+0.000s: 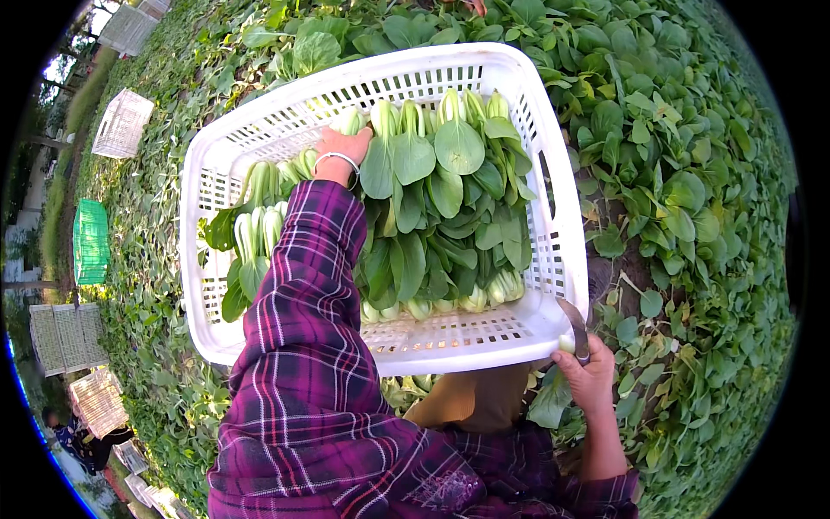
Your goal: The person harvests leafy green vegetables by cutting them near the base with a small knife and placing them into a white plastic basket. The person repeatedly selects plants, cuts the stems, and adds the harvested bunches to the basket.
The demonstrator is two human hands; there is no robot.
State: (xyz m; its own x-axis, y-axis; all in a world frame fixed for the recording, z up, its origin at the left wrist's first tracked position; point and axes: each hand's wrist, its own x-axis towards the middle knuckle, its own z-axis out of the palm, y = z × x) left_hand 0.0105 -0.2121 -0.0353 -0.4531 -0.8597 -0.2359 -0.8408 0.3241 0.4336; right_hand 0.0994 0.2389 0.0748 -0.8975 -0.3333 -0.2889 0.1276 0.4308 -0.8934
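A white plastic basket [447,364] with slotted walls holds rows of bok choy [459,146], their pale stems and broad green leaves overlapping. My left hand [343,148], with a pale bangle at the wrist, reaches inside near the far wall. It grips a bok choy [350,120] whose pale base shows past the fingers; part of the grip is hidden. Outside the near right corner, my right hand [589,371] holds a short curved knife [573,324], its blade up against the rim. The pale base of another bok choy [566,342] shows beside that thumb.
Leafy bok choy plants [687,194] grow densely on the right and beyond the basket. Low greenery covers the left, where a green crate [91,241] and several pale crates [123,123] stand. Another person [81,444] is at the lower left. Fingers [478,6] show at the top edge.
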